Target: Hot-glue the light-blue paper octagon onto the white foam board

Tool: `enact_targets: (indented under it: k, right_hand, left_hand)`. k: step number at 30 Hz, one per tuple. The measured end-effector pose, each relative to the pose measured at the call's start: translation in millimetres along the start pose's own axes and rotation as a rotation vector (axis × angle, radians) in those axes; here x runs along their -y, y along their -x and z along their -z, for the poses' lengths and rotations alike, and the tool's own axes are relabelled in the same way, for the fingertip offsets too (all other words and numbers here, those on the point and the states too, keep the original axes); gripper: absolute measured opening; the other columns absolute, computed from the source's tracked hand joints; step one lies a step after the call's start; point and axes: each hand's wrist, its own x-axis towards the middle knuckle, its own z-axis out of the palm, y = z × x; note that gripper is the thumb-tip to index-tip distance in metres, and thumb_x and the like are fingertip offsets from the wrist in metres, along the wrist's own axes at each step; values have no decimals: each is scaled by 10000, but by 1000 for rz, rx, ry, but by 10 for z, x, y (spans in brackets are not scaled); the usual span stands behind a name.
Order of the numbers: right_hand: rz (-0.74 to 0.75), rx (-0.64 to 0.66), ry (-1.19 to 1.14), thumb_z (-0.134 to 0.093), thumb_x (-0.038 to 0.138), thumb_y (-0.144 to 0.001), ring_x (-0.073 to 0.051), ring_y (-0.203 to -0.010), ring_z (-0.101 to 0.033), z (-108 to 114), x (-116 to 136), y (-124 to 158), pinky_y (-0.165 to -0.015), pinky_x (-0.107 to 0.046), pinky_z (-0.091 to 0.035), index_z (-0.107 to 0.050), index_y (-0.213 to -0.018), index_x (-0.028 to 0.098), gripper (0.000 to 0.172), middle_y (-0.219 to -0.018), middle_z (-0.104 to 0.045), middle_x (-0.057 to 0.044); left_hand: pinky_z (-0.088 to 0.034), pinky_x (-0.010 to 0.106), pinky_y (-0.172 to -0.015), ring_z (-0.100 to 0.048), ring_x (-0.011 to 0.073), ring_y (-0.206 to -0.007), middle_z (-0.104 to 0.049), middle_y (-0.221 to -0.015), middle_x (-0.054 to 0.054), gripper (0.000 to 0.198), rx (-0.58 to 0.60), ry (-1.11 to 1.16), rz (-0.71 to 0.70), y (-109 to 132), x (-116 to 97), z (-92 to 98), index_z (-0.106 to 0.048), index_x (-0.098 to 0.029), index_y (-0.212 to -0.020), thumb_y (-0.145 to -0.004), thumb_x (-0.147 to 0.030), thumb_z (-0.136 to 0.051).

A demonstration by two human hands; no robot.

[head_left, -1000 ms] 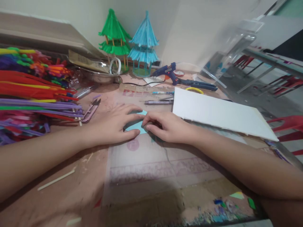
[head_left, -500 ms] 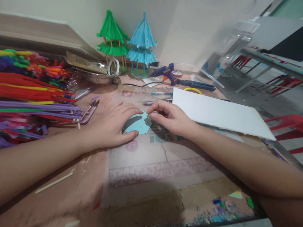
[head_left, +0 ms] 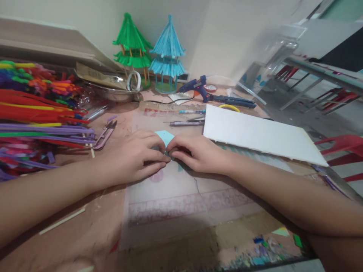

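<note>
A small light-blue paper piece (head_left: 164,136) lies on the brown table, mostly covered by both hands. My left hand (head_left: 135,158) rests on its left side with thumb and fingers pinched together on the paper. My right hand (head_left: 195,153) meets it from the right, fingers curled and pinching the same piece. The fingertips of both hands touch at the paper's near edge. Only the far corner of the paper shows.
A heap of coloured pipe cleaners (head_left: 36,113) fills the left. Small snips (head_left: 104,134), pens (head_left: 185,123), a blue glue gun (head_left: 198,86), a metal tray (head_left: 113,88), a white board (head_left: 261,134) and green (head_left: 131,41) and blue (head_left: 168,49) pagoda models surround the hands.
Half a second ago the paper lay open as a hexagon between the hands. Both hands have since closed over it and pinched it together at its near edge.
</note>
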Motion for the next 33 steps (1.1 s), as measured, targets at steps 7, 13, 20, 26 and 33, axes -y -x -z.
enact_targets:
  k: [7,13,20,26,33]
  right_hand:
    - [9,1,155,-476,170,-955,-207,-840,-611,11,-27,-21,-756,-308,-428,-614,-984,177,141,-920,-699,-86]
    - [60,34,145,-469,169,-963,-203,-823,-603,25,-33,-20,-736,-301,-422,-608,-975,179,140,-892,-684,-80]
    - [59,31,150,-459,171,-962,-204,-801,-595,44,-61,-19,-731,-304,-423,-605,-972,180,147,-875,-683,-78]
    - [45,-16,135,-477,157,-933,-202,-820,-607,52,-67,-15,-738,-303,-431,-614,-960,175,141,-896,-697,-84]
    - [-153,-162,-75,-508,254,-940,-150,-667,-565,72,-87,-19,-634,-264,-429,-615,-991,184,138,-803,-672,-14]
  left_hand:
    - [-510,311,-805,-634,178,-871,-679,-937,44,243,34,125,72,-6,33,21,-795,-272,-1021,-990,-307,-556]
    - [-513,319,-814,-634,185,-882,-683,-943,50,253,49,147,83,-4,37,15,-798,-269,-1023,-988,-318,-553]
    - [-507,309,-809,-631,178,-873,-677,-929,41,245,46,156,93,-2,42,9,-798,-282,-1025,-983,-323,-560]
    - [-507,309,-824,-630,176,-867,-676,-936,44,244,35,146,76,-2,40,19,-801,-270,-1024,-985,-305,-562]
    - [-518,320,-855,-630,178,-880,-686,-966,47,242,55,167,101,-11,27,32,-800,-278,-1020,-981,-319,-565]
